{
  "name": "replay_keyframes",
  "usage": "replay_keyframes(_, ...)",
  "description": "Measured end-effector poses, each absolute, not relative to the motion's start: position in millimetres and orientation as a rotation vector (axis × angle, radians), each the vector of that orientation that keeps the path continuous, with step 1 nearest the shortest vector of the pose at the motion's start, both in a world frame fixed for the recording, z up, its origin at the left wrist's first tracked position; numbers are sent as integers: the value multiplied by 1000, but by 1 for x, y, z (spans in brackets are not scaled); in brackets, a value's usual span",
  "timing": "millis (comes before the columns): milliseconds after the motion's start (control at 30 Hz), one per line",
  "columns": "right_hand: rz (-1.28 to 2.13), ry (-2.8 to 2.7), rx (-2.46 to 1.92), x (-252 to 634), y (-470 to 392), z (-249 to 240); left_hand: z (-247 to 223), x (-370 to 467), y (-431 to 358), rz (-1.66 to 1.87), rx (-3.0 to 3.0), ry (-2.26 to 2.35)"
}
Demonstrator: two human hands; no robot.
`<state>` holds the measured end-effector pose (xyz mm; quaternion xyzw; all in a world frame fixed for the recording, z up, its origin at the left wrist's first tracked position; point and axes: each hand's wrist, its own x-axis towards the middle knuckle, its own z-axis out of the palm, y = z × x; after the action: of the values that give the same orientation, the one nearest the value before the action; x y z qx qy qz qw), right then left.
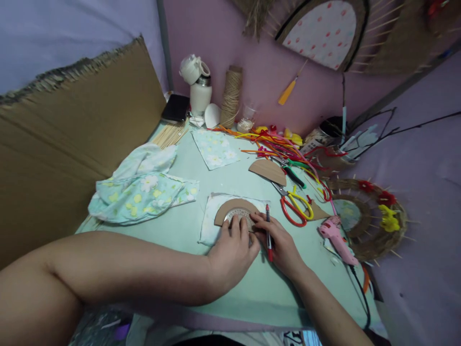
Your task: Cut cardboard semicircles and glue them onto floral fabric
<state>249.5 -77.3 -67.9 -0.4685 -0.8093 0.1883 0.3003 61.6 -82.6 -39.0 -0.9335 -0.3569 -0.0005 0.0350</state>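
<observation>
Wall: pink wall (259, 72) behind the tabletop, meeting a pale lilac wall (425, 158) on the right
Upper left: bluish-white surface (72, 33) above a large sheet of brown cardboard (72, 134) with a ragged top edge, leaning at the tabletop's left side
Tabletop: pale mint green (230, 178), running back to the pink wall
Wall decoration: arched woven piece (324, 33) with a white, red-spotted centre, sticks radiating from its rim
Light: soft, even, with faint shadows
</observation>
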Motion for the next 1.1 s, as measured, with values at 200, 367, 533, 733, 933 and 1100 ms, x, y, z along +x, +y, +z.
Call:
replay_keyframes(200, 507, -2138, -1236, 250, -77, -70, -32, 61, -81, 79, -2902, -1066)
replay_keyframes(367, 473, -2156, -1242, 250, -77, -70, -18, 58, -60, 38, -2975, -1002)
replay_keyframes(533, 478, -2157, -1241, 248, -76, -67, -7, 41, -10, -181, -3290, -927)
replay_keyframes(733, 510, -2146, -1257, 247, -76, -63, -23, 14, 25, -293, -3479, -757)
replay_keyframes(933, 514, -2126, -1222, 249, -75, -63, -29, 6, 33, -318, -3572, -659)
replay_keyframes(1100, 522, -2113, -1218, 249, -75, -63, -38, 0, 39, -286, -3638, -679)
